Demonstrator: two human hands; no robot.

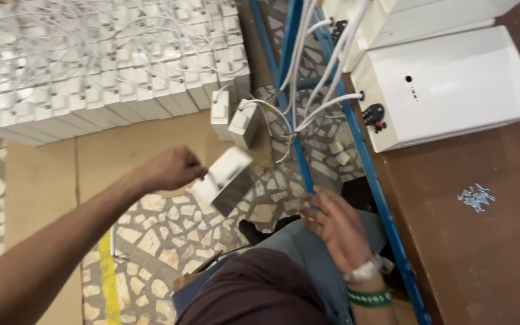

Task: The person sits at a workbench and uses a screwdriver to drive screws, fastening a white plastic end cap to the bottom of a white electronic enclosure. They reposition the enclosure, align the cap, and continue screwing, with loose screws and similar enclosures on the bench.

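Note:
My left hand [173,170] reaches out over the floor and grips a small white box-shaped unit [225,179], blurred by motion and tilted. My right hand [335,225] hangs open near my knee beside the blue table frame, holding nothing; a watch and a green band sit on its wrist. Two similar white units [236,117] with white cables stand on the floor just beyond the held one. A large stack of the same white units [109,60] with tangled white wires fills the upper left.
A brown table [482,241] with a blue metal frame [362,174] is at right. On it stand large white boxes [452,90] with cables, and a small pile of screws [476,197]. Cardboard sheets and a yellow line [108,277] lie on the stone-chip floor.

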